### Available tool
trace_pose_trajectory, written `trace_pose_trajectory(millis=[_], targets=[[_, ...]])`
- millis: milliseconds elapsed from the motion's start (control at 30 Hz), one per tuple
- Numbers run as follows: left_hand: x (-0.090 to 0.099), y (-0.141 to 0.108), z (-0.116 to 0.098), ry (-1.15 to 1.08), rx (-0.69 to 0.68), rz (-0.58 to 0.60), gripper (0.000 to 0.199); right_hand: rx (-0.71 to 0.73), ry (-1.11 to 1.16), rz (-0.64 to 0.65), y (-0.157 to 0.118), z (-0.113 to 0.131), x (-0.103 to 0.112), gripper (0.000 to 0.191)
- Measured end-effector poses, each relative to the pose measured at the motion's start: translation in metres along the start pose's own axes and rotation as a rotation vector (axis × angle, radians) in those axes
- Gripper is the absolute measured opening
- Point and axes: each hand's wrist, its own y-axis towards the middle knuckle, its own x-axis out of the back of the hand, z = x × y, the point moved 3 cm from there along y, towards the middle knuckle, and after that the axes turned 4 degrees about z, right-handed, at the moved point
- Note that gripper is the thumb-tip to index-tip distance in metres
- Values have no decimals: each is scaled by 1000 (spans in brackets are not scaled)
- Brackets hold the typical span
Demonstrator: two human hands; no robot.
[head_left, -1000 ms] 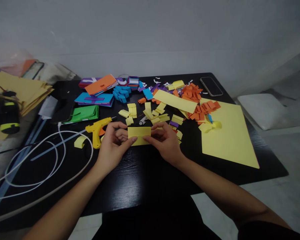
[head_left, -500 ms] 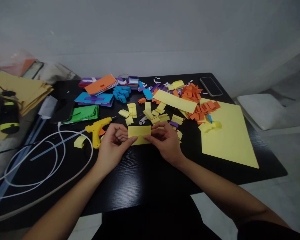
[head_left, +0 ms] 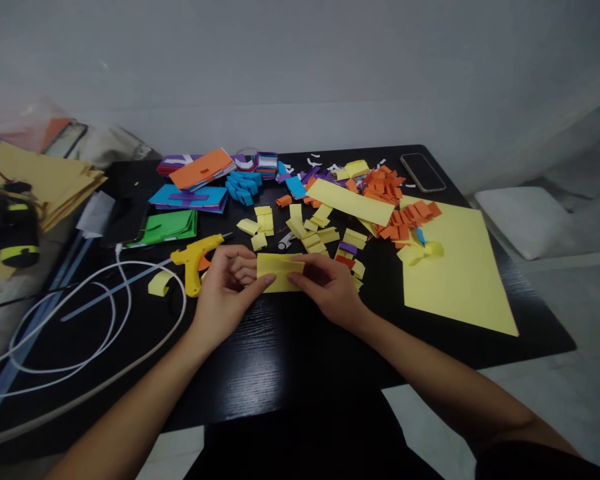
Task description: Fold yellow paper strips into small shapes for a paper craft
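Note:
Between my two hands is a small piece of yellow paper (head_left: pixel 279 268) with a crease running across it. My left hand (head_left: pixel 225 287) pinches its left end, the thumb lying on the near face and the other fingers curled behind. At the right end, my right hand (head_left: pixel 333 287) grips the paper between thumb and fingers. Just beyond the hands lie several folded yellow paper pieces (head_left: pixel 314 241) and a pair of scissors (head_left: pixel 285 241), partly covered. A yellow glue gun (head_left: pixel 194 263) rests close to my left hand.
Stacks of blue (head_left: pixel 190 198), orange (head_left: pixel 203 170) and green paper (head_left: pixel 167 227) stand at the back left. Orange folded pieces (head_left: pixel 383 183) are heaped back right, near a phone (head_left: pixel 423 172). A large yellow sheet (head_left: pixel 460 280) covers the right side. White cable (head_left: pixel 115 313) loops on the left.
My right hand's fingers have shifted slightly left along the top edge of the yellow paper. The left hand stays almost where it was.

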Motion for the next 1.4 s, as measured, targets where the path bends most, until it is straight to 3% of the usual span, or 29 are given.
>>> trace_pose_trajectory(millis=[300,533,667,767,1067,1233,1400], targets=[[1,-1,-3,-11,-11,45,36,-13,-15,28,0,1,2,14],[0,-3,0,63,137,138,13,61,-2,63,0,3,1,9],[2,-2,-4,75,118,106,8,83,-37,79,0,7,1,13],[2,-1,-6,72,115,150,2,65,-30,70,-1,10,1,17],[4,-4,-10,-27,145,299,14,83,-51,73,-2,15,6,27],[4,-7,-14,130,59,258,16,121,-13,161,-4,19,8,27],[0,-8,-8,286,22,169,9,113,-123,17,-5,13,2,9]])
